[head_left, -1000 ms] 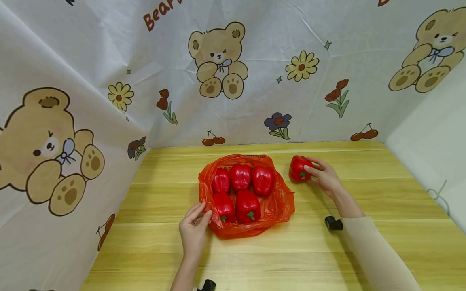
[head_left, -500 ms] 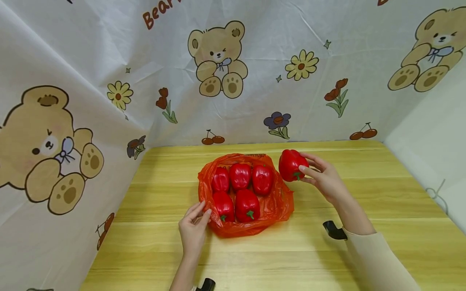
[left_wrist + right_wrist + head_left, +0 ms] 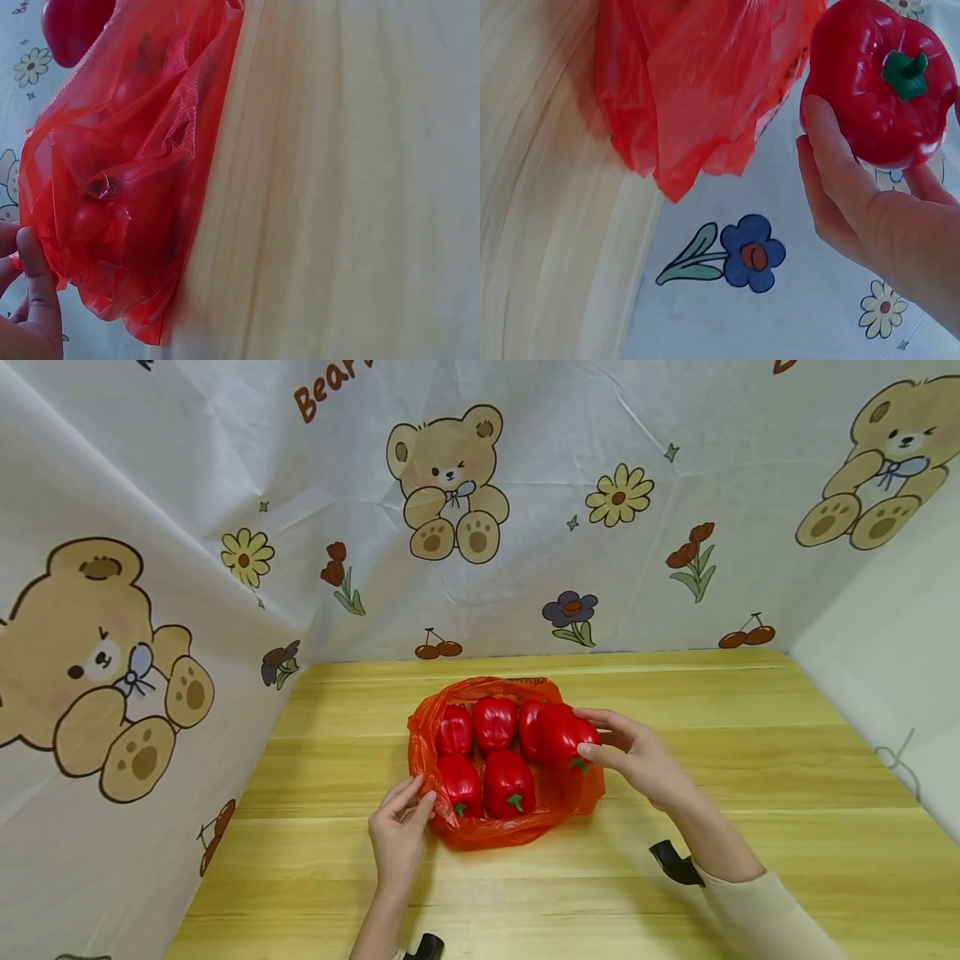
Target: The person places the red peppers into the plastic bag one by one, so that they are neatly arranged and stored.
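Note:
A red bell pepper [image 3: 561, 733] with a green stem is gripped by my right hand [image 3: 637, 760], over the right side of an open red plastic bag [image 3: 480, 837]. In the right wrist view the held bell pepper [image 3: 877, 82] sits between thumb and fingers, above the height of the bag [image 3: 697, 90]. Several more red peppers, such as the front one [image 3: 510, 785], lie inside the bag in two rows. My left hand [image 3: 399, 831] pinches the bag's near left rim; the left wrist view shows thumb and fingers at the thin plastic [image 3: 112, 187].
The bag stands on a light wooden table [image 3: 315, 860]. Behind it hangs a white cloth [image 3: 540, 543] printed with bears and flowers, and more of it covers the left side. Black camera mounts [image 3: 677, 863] stick out from both wrists.
My right hand has lifted the bell pepper off the table to the right of the bag and carried it left over the opening. My left hand keeps its place at the rim.

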Demonstrator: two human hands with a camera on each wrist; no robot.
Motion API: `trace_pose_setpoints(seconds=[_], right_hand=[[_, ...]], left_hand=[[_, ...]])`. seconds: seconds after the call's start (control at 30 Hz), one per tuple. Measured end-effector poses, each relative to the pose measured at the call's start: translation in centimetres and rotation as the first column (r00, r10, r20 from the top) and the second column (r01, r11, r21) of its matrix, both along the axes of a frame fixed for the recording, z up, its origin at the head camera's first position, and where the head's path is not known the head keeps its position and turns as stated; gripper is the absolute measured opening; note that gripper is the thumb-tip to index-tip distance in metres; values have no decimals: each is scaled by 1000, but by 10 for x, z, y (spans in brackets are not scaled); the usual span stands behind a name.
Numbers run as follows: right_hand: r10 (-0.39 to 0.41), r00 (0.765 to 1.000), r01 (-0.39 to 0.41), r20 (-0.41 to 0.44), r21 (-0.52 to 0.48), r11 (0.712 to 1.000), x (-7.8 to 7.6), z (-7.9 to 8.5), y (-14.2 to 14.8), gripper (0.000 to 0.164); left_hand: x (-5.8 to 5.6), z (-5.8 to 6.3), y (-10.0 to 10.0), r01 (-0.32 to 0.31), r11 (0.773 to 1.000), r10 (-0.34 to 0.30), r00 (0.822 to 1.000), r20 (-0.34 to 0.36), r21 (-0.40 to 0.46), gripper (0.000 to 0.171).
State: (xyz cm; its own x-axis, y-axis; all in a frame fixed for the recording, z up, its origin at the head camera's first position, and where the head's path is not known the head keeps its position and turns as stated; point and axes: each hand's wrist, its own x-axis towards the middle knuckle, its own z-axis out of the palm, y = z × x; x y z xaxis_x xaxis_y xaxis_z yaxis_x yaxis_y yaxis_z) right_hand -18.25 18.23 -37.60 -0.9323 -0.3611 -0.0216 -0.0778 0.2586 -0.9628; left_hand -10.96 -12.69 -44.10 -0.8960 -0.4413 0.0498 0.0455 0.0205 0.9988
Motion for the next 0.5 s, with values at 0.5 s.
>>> trace_pose_setpoints(seconds=[0.5], right_hand=[[44,997,-32,-57,194,981,6,-14,-18,51]], left_hand=[[0,-1,0,8,1000,-8,1000,10,8,33]])
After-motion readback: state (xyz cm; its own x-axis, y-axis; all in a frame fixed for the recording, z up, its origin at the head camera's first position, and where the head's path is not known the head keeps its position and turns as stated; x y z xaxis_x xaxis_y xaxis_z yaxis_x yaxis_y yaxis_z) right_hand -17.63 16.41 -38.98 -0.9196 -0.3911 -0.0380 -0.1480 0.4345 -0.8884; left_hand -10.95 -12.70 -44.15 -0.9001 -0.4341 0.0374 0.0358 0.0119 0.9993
